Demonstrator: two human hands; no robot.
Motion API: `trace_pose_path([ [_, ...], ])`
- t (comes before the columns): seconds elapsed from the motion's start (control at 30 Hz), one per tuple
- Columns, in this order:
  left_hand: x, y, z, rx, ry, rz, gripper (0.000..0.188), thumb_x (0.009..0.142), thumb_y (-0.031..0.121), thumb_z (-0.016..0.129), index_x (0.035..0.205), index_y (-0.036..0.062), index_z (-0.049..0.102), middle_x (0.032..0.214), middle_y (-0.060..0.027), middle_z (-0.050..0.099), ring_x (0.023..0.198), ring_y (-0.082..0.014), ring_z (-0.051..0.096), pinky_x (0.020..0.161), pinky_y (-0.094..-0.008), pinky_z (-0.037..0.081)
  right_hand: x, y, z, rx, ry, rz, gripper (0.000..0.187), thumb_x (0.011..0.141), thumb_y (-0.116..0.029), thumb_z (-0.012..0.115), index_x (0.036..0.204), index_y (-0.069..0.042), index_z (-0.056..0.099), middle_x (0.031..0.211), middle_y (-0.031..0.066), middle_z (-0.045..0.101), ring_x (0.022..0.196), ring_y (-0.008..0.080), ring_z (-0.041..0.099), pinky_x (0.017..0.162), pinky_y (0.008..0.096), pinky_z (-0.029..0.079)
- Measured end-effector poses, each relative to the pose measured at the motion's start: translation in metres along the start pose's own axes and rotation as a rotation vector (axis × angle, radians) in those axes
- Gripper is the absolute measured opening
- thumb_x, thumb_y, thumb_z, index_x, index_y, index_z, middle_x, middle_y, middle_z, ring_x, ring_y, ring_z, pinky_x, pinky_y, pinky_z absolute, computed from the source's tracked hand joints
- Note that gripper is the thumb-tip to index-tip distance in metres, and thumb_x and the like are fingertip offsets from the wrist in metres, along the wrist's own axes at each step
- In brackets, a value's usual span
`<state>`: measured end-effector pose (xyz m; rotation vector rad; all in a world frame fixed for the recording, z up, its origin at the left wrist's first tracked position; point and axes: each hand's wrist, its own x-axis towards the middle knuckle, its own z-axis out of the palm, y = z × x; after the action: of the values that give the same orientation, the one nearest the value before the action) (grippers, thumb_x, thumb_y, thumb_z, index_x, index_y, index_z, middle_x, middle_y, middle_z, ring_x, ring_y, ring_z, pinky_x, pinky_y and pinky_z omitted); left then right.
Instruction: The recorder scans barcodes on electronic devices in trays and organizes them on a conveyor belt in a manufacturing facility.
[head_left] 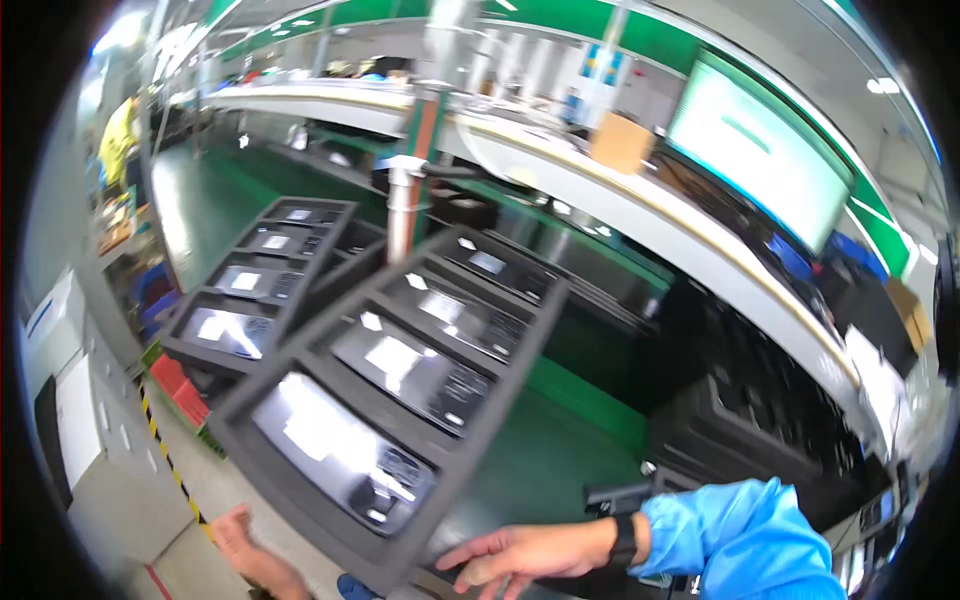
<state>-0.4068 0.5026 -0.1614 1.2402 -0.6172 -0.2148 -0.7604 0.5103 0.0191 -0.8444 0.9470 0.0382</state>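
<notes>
A large dark grey foam tray (520, 375) slants across the middle, with several glossy black panels (335, 450) lying in separate recesses. Each panel reflects light and has a darker, detailed section at its right end. My right hand (520, 555), in a blue sleeve with a black wristband, is just off the tray's near right corner. Its fingers are spread and nothing is held. To the left of the tray's near edge is my left hand (250, 550), over the floor and apart from the tray. Motion blur hides how its fingers are set.
A second tray (190, 352) of similar panels lies further left. Behind, a long white bench (640, 210) carries a lit monitor (760, 145) and a cardboard box (621, 142). Dark stacked trays (740, 435) stand at right, grey cabinets (115, 470) at left. Someone in yellow (118, 145) is far left.
</notes>
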Motion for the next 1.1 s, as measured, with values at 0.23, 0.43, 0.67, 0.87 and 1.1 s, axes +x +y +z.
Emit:
trace_pose_path([
  [0.23,-0.140,0.063,-0.062,-0.220,-0.105,-0.085,0.012,0.105,0.015,0.051,0.100,0.0045,0.053,0.087,-0.0047,0.054,0.081,-0.0139,0.054,0.081,-0.0289,0.046,-0.211,0.090,0.018,-0.134,0.382,-0.713,0.033,0.103,-0.012,0.062,0.134,-0.001,0.059,0.115,0.0097,0.071,0.106,0.0152,0.067,0.095,0.0317,0.055],
  [0.43,-0.195,0.162,-0.003,-0.140,-0.606,0.149,0.015,0.099,0.010,0.058,0.105,-0.0033,0.058,0.083,-0.0130,0.065,0.083,-0.0209,0.063,0.082,-0.0381,0.052,-0.326,0.292,0.038,0.128,1.518,-1.052,0.019,0.096,-0.006,0.062,0.114,0.001,0.066,0.096,0.0103,0.075,0.089,0.0151,0.071,0.082,0.0284,0.055],
  [0.67,-0.249,0.293,0.143,-0.353,-1.160,0.599,0.006,0.089,0.005,0.059,0.089,-0.0007,0.058,0.085,-0.0087,0.057,0.076,-0.0164,0.056,0.070,-0.0290,0.045,-0.284,0.480,0.066,0.110,2.366,-0.650,0.029,0.088,-0.011,0.070,0.115,0.000,0.067,0.109,0.0128,0.070,0.102,0.0231,0.066,0.092,0.0345,0.051],
  [0.87,-0.394,0.303,0.207,-0.227,-1.714,0.994,0.022,0.081,0.012,0.072,0.100,0.0025,0.067,0.097,-0.0147,0.069,0.095,-0.0328,0.066,0.085,-0.0418,0.051,-0.249,0.497,0.038,0.233,2.283,-0.737,0.058,0.095,-0.018,0.065,0.146,0.002,0.046,0.141,0.0199,0.055,0.132,0.0279,0.052,0.111,0.0380,0.041],
  [1.1,-0.409,0.295,0.124,-0.164,-1.898,1.410,0.055,0.083,0.020,0.077,0.133,0.0044,0.057,0.130,-0.0203,0.062,0.122,-0.0367,0.058,0.106,-0.0485,0.043,-0.258,0.513,0.034,0.390,2.083,-0.626,0.067,0.096,-0.040,0.069,0.146,-0.001,0.051,0.134,0.0205,0.064,0.124,0.0273,0.061,0.104,0.0364,0.047],
])
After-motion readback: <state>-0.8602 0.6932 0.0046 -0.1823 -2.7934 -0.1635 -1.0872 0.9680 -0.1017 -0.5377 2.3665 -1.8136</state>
